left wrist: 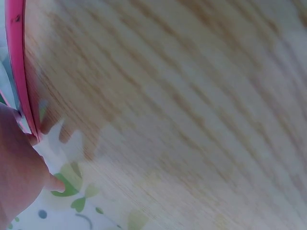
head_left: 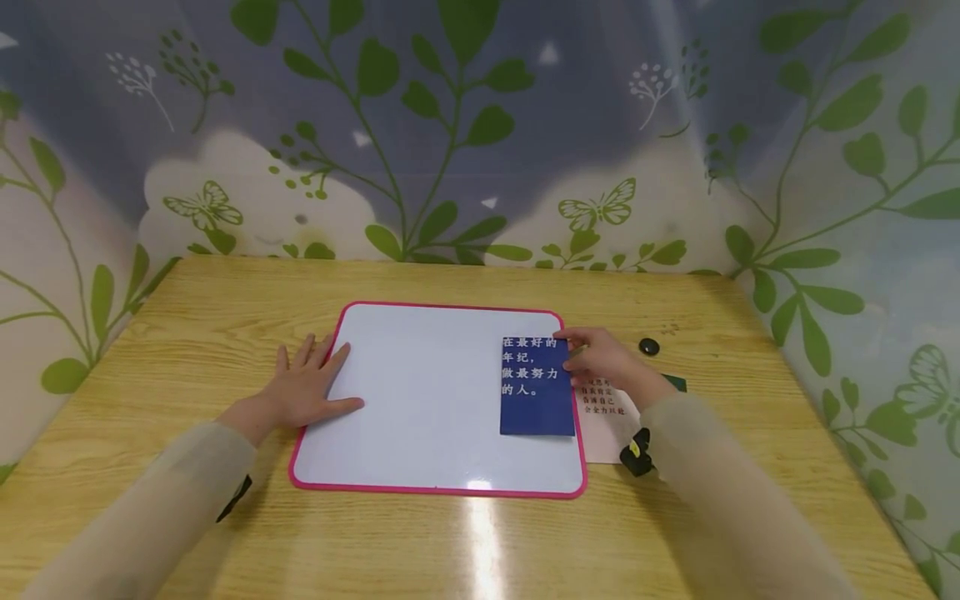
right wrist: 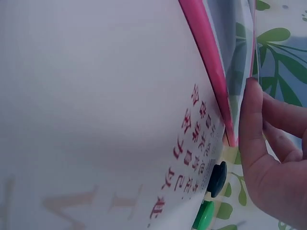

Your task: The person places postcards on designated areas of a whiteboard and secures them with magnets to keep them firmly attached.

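Observation:
A whiteboard (head_left: 427, 383) with a pink rim lies flat on the wooden table. My left hand (head_left: 303, 392) rests on its left edge with the fingers spread; part of that hand (left wrist: 19, 167) shows in the left wrist view. Over the board's right side is a dark blue card (head_left: 536, 417) with white Chinese writing. My right hand (head_left: 607, 358) pinches the card at its upper right edge. In the right wrist view, the right hand (right wrist: 273, 148) has its fingertips at a thin edge beside the board's pink rim (right wrist: 211, 52).
Right of the board lies a pale pink card (head_left: 603, 437) with dark writing, partly under my right arm. A black round piece (head_left: 648, 346) sits beyond it. Something green (head_left: 677, 382) peeks out by the right sleeve. A leaf-patterned cloth (head_left: 465, 167) borders the table (head_left: 390, 542).

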Action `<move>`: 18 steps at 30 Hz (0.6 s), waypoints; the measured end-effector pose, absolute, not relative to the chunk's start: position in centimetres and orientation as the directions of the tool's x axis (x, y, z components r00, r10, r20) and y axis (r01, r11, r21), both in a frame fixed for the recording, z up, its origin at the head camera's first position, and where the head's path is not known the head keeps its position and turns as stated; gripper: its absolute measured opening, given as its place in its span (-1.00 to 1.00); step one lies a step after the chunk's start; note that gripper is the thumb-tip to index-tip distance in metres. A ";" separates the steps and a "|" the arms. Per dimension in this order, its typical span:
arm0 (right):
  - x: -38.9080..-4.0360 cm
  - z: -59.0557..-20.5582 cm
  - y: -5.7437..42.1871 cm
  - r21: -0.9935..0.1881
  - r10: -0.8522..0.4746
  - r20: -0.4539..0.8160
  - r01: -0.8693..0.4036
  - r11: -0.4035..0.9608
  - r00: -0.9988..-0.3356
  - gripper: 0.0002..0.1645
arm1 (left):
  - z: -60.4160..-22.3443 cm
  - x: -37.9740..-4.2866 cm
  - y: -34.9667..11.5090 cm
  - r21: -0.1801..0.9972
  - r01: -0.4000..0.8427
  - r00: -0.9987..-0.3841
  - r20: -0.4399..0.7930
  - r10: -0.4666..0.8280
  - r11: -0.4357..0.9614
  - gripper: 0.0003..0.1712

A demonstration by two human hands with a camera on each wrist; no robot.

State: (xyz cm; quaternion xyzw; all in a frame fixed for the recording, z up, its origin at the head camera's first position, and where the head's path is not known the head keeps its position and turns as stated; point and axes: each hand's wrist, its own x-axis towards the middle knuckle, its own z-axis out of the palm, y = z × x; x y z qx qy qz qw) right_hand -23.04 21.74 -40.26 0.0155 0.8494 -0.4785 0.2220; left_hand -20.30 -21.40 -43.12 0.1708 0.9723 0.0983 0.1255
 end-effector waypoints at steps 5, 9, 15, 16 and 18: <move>-23.3 -40.1 21.0 -0.787 -0.170 -0.382 0.223 0.575 -0.908 -0.33 | -43.1 -20.3 -21.5 0.233 0.313 -0.910 -0.204 0.361 0.921 0.14; -23.4 -39.9 20.5 -0.759 -0.151 -0.368 0.202 0.619 -0.918 -0.33 | -43.1 -20.3 -21.6 0.237 0.319 -0.909 -0.197 0.367 0.918 0.14; -23.2 -39.4 20.2 -0.607 -0.118 -0.266 0.072 0.792 -0.957 -0.41 | -42.9 -20.4 -21.2 0.233 0.329 -0.909 -0.183 0.374 0.915 0.13; -23.1 -39.3 20.3 -0.585 -0.112 -0.246 0.056 0.809 -0.963 -0.41 | -42.7 -20.4 -21.0 0.224 0.339 -0.909 -0.172 0.380 0.914 0.13; -22.9 -39.1 20.4 -0.558 -0.101 -0.212 0.036 0.829 -0.972 -0.40 | -42.4 -20.3 -20.2 0.213 0.364 -0.907 -0.142 0.397 0.907 0.11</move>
